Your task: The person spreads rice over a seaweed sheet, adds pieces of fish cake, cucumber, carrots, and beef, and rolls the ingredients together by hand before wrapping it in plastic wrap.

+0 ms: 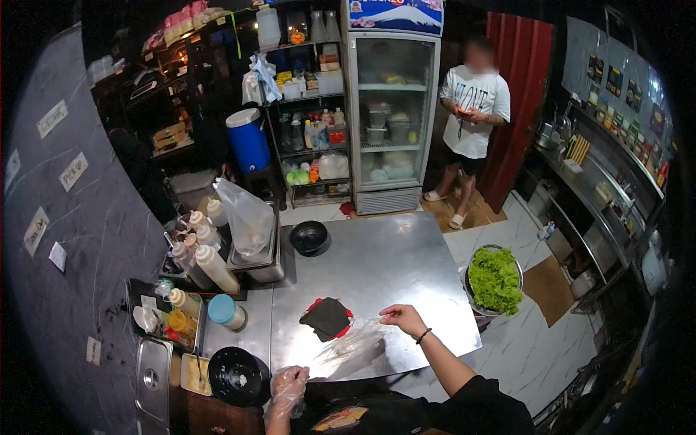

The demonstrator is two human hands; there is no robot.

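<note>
My right hand is bare, with a dark bracelet at the wrist, and pinches a piece of thin clear plastic above the steel table. My left hand wears a clear plastic glove and is at the table's near edge, its fingers curled together; nothing can be made out in them. Between and beyond my hands, a dark cloth lies on a red item on the table. A black bowl with white bits inside is left of my left hand.
Squeeze bottles, a plastic bag and a blue-lidded jar stand at left. Another black bowl is farther back. Lettuce fills a bowl beside the table's right edge. A person stands by the fridge.
</note>
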